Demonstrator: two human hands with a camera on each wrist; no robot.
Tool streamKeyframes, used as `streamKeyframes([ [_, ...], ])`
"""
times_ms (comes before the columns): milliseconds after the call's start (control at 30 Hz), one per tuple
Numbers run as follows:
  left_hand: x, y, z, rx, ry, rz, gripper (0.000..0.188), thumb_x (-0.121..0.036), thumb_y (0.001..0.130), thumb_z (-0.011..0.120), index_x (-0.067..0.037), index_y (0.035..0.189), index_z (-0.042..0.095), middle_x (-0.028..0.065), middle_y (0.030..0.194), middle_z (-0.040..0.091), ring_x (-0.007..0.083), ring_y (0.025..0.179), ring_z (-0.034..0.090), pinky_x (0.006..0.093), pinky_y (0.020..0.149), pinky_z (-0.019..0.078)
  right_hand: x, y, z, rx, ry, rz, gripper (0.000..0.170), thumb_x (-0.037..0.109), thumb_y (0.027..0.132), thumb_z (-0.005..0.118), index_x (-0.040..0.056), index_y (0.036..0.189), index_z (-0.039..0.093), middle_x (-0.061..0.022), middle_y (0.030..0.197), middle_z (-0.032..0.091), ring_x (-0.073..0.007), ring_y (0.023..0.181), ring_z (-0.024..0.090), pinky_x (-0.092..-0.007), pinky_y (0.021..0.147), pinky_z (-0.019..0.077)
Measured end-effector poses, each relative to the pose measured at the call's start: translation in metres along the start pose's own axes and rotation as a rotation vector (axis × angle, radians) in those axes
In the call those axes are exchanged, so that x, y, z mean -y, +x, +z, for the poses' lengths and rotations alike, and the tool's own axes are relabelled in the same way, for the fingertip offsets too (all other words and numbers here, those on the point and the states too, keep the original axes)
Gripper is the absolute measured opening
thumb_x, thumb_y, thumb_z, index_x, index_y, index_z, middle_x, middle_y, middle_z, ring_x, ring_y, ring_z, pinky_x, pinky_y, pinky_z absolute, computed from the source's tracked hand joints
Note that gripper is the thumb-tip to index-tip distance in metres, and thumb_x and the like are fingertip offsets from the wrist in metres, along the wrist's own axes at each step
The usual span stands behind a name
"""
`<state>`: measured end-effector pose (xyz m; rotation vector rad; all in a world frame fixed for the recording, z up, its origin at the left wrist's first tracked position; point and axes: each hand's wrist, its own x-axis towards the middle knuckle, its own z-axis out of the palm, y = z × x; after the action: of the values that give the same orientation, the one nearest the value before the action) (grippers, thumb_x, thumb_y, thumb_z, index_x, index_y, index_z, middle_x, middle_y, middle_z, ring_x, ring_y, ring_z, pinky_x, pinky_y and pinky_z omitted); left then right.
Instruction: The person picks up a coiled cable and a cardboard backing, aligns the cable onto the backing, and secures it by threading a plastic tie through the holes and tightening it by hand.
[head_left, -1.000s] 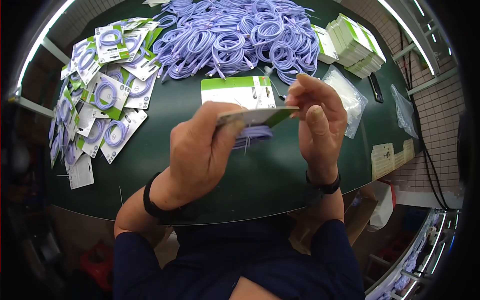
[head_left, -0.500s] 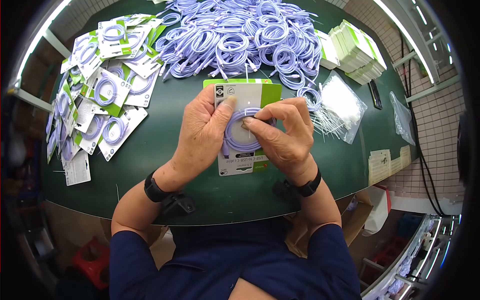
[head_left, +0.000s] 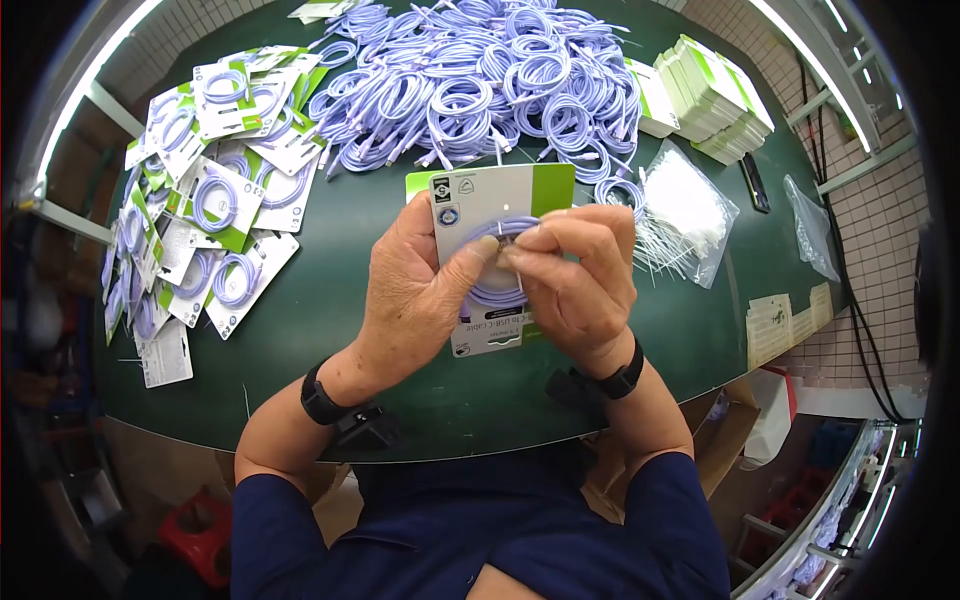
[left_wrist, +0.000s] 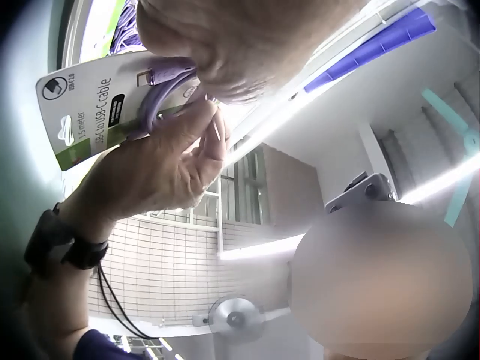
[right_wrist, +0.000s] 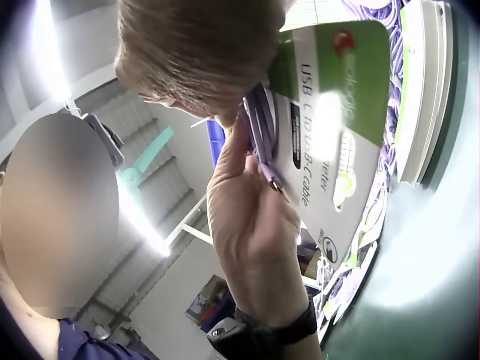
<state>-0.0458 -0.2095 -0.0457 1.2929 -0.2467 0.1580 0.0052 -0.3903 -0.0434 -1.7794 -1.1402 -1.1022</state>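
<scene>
Both hands hold up a white and green card (head_left: pixel 480 190) with a coiled lilac cable (head_left: pixel 495 297) against its face. The left hand (head_left: pixel 415 285) grips the card's left edge, its thumb on the coil's middle. Thumb and index finger of the right hand (head_left: pixel 582 275) pinch at a thin white tie by the coil's centre; what exactly lies between the fingertips is hidden. In the left wrist view the cable's metal plug (left_wrist: pixel 142 78) rests on the printed card (left_wrist: pixel 90 112). The right wrist view shows the card (right_wrist: pixel 330 112) tilted, with the cable (right_wrist: pixel 261 127) beside the fingers.
Behind the hands lies a large heap of lilac cables (head_left: pixel 480 80). Carded cables (head_left: pixel 215 200) pile up at the left. Card stacks (head_left: pixel 705 95), a bag of white ties (head_left: pixel 685 210) and a black tool (head_left: pixel 755 183) are at the right. Another card (head_left: pixel 420 182) lies behind the held one.
The card has turned from edge-on to face up, and the right hand has come in from the right to the coil. Since half a second ago, the left thumb has moved onto the coil's centre.
</scene>
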Motion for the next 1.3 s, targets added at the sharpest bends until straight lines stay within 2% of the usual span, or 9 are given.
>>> streamKeyframes([
  [100,-0.001,0.005,-0.005,-0.032,-0.138,-0.052,0.033,-0.003,0.105,0.064,0.005,0.136,0.056,0.0119,0.124,0.071,0.0148,0.111,0.069,0.0306,0.096,0.0575,0.011,-0.001,-0.005,0.047,0.0,-0.044,0.022,0.002,0.072,0.085,0.0081,0.091,0.077,-0.0018,0.101,0.073,-0.0215,0.09,0.066,-0.0333,0.069,0.0508],
  [200,-0.003,0.006,-0.007,-0.035,-0.176,-0.076,0.033,-0.003,0.105,0.065,0.005,0.136,0.056,0.0118,0.124,0.071,0.0141,0.11,0.069,0.0304,0.095,0.0578,0.017,-0.003,-0.005,0.09,0.104,0.006,0.028,0.005,0.079,0.089,0.0123,0.097,0.069,-0.0026,0.103,0.073,-0.0226,0.087,0.07,-0.0356,0.074,0.0529],
  [467,-0.004,0.006,-0.007,-0.052,-0.185,-0.088,0.034,-0.003,0.105,0.065,0.005,0.137,0.056,0.0118,0.124,0.072,0.0136,0.109,0.07,0.0304,0.095,0.0583,0.019,-0.008,-0.005,0.12,0.257,0.033,0.034,0.008,0.084,0.087,0.0143,0.104,0.06,-0.0038,0.104,0.075,-0.0222,0.089,0.076,-0.0346,0.071,0.0539],
  [867,-0.002,0.006,-0.007,-0.062,-0.201,-0.092,0.033,-0.001,0.104,0.066,0.005,0.135,0.058,0.012,0.123,0.072,0.0135,0.108,0.07,0.0302,0.095,0.0584,0.015,-0.01,-0.005,0.114,0.377,0.104,0.033,0.002,0.086,0.085,0.0108,0.105,0.059,-0.0101,0.105,0.076,-0.0262,0.085,0.076,-0.0358,0.07,0.0573],
  [1167,0.003,0.005,-0.006,-0.044,-0.178,-0.094,0.032,0.0,0.104,0.065,0.004,0.135,0.06,0.0117,0.122,0.073,0.0129,0.107,0.07,0.0299,0.094,0.0583,0.014,-0.01,-0.003,0.128,0.271,0.086,0.034,-0.005,0.084,0.085,0.0075,0.107,0.062,-0.015,0.106,0.076,-0.0273,0.083,0.075,-0.035,0.07,0.0592],
  [1300,0.004,0.005,-0.007,-0.038,-0.157,-0.106,0.032,0.0,0.104,0.065,0.005,0.134,0.06,0.0116,0.122,0.074,0.0126,0.106,0.07,0.0297,0.093,0.0584,0.014,-0.012,0.001,0.07,0.283,0.123,0.034,-0.005,0.083,0.086,0.0054,0.106,0.064,-0.0161,0.103,0.075,-0.0266,0.084,0.075,-0.0352,0.072,0.0585],
])
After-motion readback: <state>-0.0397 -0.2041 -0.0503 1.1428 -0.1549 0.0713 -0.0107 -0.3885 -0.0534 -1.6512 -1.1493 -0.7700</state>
